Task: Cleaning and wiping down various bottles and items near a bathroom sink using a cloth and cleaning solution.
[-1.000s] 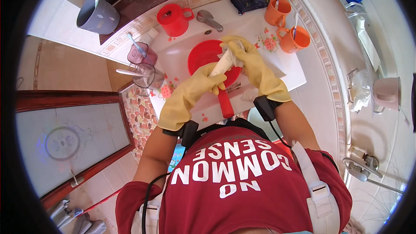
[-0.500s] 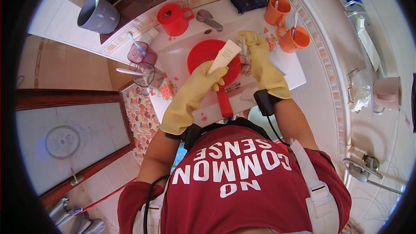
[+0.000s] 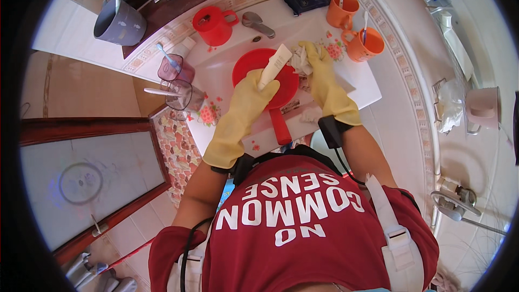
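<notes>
Both hands wear long pale yellow rubber gloves. My left hand (image 3: pixel 254 93) is closed round a cream-coloured squeeze tube (image 3: pixel 276 66), which slants up to the right above a red plastic dipper (image 3: pixel 280 98). The dipper lies in the white washbasin (image 3: pixel 221 78), its handle pointing toward me. My right hand (image 3: pixel 320 70) grips a crumpled whitish cloth (image 3: pixel 300 64) just right of the tube's upper end. The cloth's lower part falls beside the dipper, and the fingertips under it are partly hidden.
A red mug (image 3: pixel 213 27) and a metal faucet (image 3: pixel 256 24) stand behind the basin. Two orange cups (image 3: pixel 365 45) with toothbrushes are at back right, near a dark wipes packet (image 3: pixel 306 0). Clear cups (image 3: pixel 177 95) stand on the left rim, and a grey cup (image 3: pixel 120 26) on the shelf.
My right hand has lifted the cloth and brought it left, close to the tube's upper end. The tube has shifted slightly left, still in my left hand.
</notes>
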The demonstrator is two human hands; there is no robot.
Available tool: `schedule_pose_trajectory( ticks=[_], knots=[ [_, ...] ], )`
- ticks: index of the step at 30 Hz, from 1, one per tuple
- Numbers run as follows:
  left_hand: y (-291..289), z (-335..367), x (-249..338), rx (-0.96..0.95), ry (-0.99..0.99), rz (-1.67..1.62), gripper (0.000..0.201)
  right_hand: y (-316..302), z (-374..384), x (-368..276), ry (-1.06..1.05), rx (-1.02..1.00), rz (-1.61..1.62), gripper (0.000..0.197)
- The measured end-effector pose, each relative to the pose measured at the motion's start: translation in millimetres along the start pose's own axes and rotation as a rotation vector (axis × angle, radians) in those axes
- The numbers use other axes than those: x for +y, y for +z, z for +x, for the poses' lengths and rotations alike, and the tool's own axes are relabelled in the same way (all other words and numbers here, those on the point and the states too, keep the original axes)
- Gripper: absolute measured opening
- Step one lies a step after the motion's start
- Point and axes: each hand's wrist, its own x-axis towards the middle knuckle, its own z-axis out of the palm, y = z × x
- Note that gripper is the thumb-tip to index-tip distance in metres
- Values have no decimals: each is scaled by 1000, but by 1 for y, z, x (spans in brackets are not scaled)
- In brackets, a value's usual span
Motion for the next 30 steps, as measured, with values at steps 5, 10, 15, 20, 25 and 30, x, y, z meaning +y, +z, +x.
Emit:
schedule_pose_trajectory(
  ticks=[5,10,15,20,25,30],
  knots=[
    [1,7,-8,202,285,371,47,6,-22,3,-75,-108,36,26],
    [6,8,11,188,330,641,50,33,-35,22,-10,101,-162,55],
    [3,7,4,216,467,536,53,36,-31,9,91,-12,-180,69],
    [6,6,-9,185,482,410,60,31,-30,12,55,-80,-113,64],
    [2,3,-3,109,266,183,69,32,-38,0,-14,-266,-102,50],
    [-2,15,-20,1,276,-95,61,30,-41,-7,15,-305,-80,48]
  ],
)
